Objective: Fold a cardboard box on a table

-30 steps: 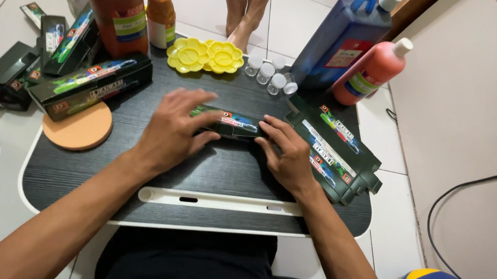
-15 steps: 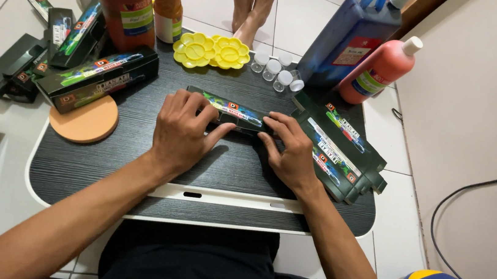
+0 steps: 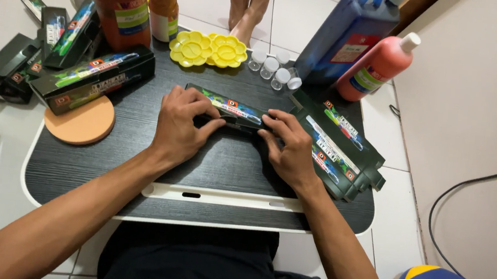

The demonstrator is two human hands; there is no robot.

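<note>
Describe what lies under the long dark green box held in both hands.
Under the dark green box is the black tabletop. The left hand and right hand cover its near edge, hiding anything beneath.

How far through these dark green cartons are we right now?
Done, it seems: closed cartons lie stacked at the right and at the left. In hand: the left hand and right hand both grip one long carton on the black lap table. Left: flat carton pieces on the floor.
</note>
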